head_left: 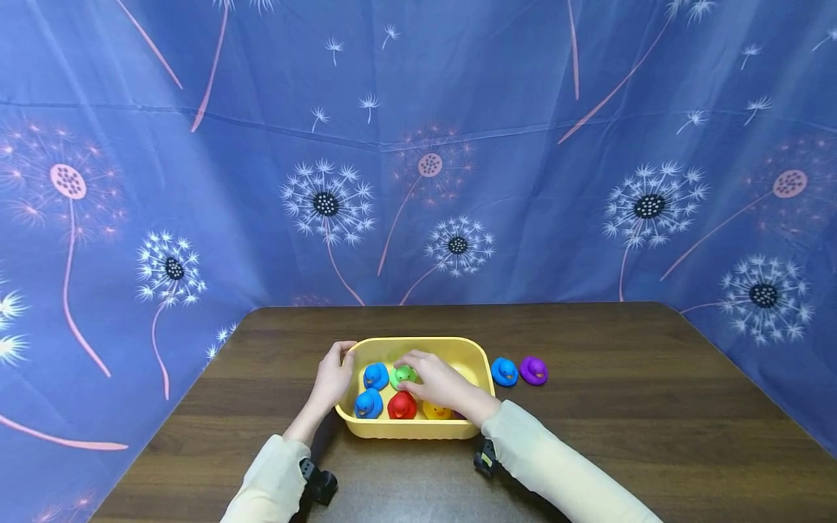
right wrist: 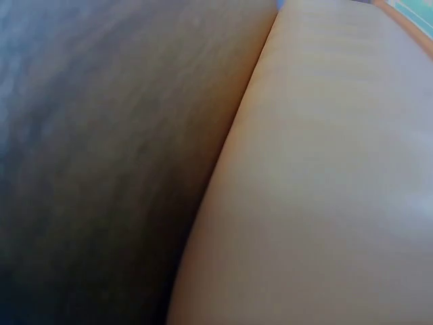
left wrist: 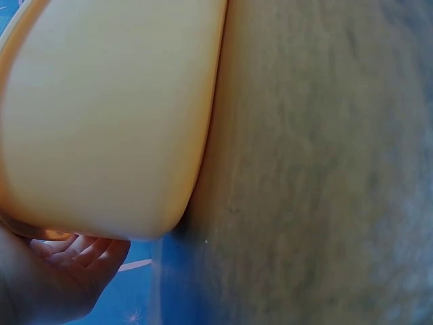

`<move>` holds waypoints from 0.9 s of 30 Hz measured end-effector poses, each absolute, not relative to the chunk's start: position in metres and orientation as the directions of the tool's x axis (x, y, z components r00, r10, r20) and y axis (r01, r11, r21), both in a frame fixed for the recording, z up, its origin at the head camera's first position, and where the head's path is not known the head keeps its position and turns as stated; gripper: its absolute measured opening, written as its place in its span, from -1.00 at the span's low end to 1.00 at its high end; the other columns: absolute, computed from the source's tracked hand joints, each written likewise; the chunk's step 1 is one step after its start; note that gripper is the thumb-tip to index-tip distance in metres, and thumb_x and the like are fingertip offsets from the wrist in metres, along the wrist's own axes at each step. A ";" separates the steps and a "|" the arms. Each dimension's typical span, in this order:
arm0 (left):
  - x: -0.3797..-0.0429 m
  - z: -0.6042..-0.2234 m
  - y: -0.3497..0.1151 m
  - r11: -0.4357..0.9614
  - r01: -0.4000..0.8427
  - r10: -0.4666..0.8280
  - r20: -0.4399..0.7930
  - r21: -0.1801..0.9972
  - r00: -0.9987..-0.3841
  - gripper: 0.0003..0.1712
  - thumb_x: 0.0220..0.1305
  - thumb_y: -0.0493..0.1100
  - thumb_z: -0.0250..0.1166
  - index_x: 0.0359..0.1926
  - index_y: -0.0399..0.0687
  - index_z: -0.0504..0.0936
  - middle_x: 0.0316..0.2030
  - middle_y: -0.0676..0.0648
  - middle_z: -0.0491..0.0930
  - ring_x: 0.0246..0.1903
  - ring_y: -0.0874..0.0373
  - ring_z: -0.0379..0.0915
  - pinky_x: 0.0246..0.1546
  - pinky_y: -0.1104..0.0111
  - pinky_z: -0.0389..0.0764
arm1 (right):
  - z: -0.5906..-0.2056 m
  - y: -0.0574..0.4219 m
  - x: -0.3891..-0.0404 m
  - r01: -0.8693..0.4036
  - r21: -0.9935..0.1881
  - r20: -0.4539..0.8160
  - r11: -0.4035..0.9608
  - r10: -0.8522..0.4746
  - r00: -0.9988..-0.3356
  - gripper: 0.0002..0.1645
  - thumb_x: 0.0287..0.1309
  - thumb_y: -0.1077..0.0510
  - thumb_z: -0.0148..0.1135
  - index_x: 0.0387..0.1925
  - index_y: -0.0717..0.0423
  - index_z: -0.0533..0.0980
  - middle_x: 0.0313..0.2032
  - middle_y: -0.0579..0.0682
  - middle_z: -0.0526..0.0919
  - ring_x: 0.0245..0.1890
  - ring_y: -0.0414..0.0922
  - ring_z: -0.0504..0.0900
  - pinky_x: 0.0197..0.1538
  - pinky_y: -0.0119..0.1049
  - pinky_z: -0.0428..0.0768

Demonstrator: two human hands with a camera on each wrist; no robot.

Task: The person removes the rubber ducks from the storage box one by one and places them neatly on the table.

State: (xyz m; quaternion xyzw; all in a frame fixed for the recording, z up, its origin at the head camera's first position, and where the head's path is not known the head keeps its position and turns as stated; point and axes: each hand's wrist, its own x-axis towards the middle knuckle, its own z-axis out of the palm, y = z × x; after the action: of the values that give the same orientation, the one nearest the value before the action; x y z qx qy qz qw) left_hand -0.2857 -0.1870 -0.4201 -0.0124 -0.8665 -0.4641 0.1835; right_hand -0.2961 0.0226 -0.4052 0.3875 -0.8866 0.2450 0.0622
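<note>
A yellow plastic tub (head_left: 418,430) stands on the table with several small rubber ducks inside. My left hand (head_left: 333,376) grips the tub's left rim; in the left wrist view its fingers (left wrist: 101,257) lie against the outer wall. Reaching over the tub, my right hand (head_left: 441,379) pinches a green rubber duck (head_left: 404,375) between thumb and fingers. Around that duck are a blue duck (head_left: 375,376), another blue duck (head_left: 368,404), a red duck (head_left: 402,406) and a yellow duck (head_left: 436,411) partly under the hand. The right wrist view has only the tub's outer wall (right wrist: 325,189) and tabletop.
Just right of the tub, a blue duck (head_left: 504,371) and a purple duck (head_left: 534,370) sit on the brown wooden table (head_left: 628,421). A blue dandelion-patterned cloth (head_left: 523,181) hangs behind the table's far edge.
</note>
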 end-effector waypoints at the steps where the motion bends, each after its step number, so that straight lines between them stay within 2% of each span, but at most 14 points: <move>1: -0.286 -0.420 -0.187 0.569 0.190 -0.150 0.328 0.800 -0.933 -0.71 0.35 -0.34 -0.02 0.02 -0.38 0.47 -0.16 -0.31 0.58 -0.10 -0.14 0.50 -0.05 0.06 0.50 | -0.406 0.023 -0.296 -0.716 -0.389 0.301 0.580 -0.654 -0.694 -0.64 0.10 0.13 0.30 -0.05 0.15 0.54 -0.08 0.04 0.61 -0.06 -0.05 0.58 0.08 -0.18 0.53; 6: -0.286 -0.421 -0.186 0.567 0.182 -0.159 0.324 0.803 -0.932 -0.71 0.35 -0.34 -0.02 0.01 -0.39 0.47 -0.17 -0.31 0.58 -0.10 -0.13 0.49 -0.05 0.07 0.49 | -0.406 0.023 -0.296 -0.706 -0.392 0.304 0.590 -0.641 -0.705 -0.67 0.07 0.19 0.32 -0.08 0.14 0.55 -0.12 0.04 0.62 -0.12 -0.06 0.58 0.02 -0.21 0.56; 13: -0.285 -0.420 -0.186 0.562 0.179 -0.163 0.320 0.808 -0.933 -0.71 0.35 -0.34 -0.02 0.01 -0.39 0.47 -0.16 -0.32 0.57 -0.08 -0.15 0.48 -0.02 0.06 0.47 | -0.405 0.025 -0.294 -0.680 -0.413 0.300 0.605 -0.615 -0.729 -0.65 0.06 0.20 0.32 -0.07 0.20 0.56 -0.11 0.08 0.63 -0.10 -0.01 0.59 0.03 -0.16 0.56; 27: -0.284 -0.419 -0.185 0.565 0.163 -0.165 0.304 0.809 -0.938 -0.70 0.35 -0.32 -0.02 0.03 -0.36 0.47 -0.15 -0.32 0.57 -0.08 -0.14 0.48 -0.01 0.06 0.45 | -0.408 0.026 -0.293 -0.672 -0.389 0.289 0.630 -0.609 -0.738 -0.60 -0.01 0.25 0.37 -0.06 0.19 0.56 -0.11 0.06 0.63 -0.13 -0.05 0.59 0.01 -0.23 0.57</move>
State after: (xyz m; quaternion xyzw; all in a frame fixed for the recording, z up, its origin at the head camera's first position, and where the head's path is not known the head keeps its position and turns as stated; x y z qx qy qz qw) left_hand -0.2835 -0.1851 -0.4187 0.0007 -0.8671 -0.4661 0.1757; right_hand -0.2930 0.0262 -0.4080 0.3558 -0.9004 0.2419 0.0649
